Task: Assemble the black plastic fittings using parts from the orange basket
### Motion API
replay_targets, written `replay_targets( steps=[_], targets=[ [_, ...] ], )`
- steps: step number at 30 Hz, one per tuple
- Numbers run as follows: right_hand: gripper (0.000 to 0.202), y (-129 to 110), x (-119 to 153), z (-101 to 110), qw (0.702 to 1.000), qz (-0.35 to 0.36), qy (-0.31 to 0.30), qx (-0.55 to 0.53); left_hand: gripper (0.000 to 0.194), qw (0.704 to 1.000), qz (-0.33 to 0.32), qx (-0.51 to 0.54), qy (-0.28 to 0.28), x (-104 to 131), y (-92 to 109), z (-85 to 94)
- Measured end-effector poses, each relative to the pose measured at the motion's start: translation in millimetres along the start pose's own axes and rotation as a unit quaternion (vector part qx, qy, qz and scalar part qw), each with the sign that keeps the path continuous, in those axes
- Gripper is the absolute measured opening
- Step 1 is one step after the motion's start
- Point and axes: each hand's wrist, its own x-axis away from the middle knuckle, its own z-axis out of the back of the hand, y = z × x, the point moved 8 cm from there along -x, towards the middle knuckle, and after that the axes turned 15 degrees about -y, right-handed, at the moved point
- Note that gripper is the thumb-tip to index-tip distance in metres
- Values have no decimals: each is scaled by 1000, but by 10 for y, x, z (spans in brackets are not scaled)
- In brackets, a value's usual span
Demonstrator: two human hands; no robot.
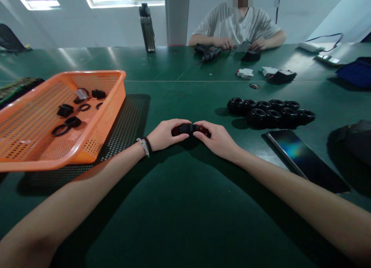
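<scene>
Between my hands, just above the green table, is a black plastic fitting (187, 128), small and roughly cylindrical. My left hand (165, 136) grips its left end between thumb and fingers. The thumb and fingers of my right hand (215, 137) pinch its right end; how its parts join is hidden by the fingertips. To the left stands an orange perforated basket (111, 123) with several loose black fittings (66, 110) and black rings (60, 130) in it. Several similar glossy black fittings (273, 117) stand in two rows to the right of my hands.
A smartphone (304, 158) lies right of my right forearm, near a dark object (353, 142). Across the green table (179, 221), a person (239, 26) handles a part beside a power drill (210, 55). A bottle (147, 30) stands at the back; small white devices (245, 73) lie far right.
</scene>
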Motion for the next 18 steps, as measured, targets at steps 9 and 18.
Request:
replay_targets(
  steps=[9,18],
  targets=[
    [32,-10,33,-2,999,25,9,-24,38,1000,3,5,5,-1,-18,-1],
    [22,3,24,-13,999,16,-1,-41,37,1000,-2,12,0,1,0,-2]
  ],
)
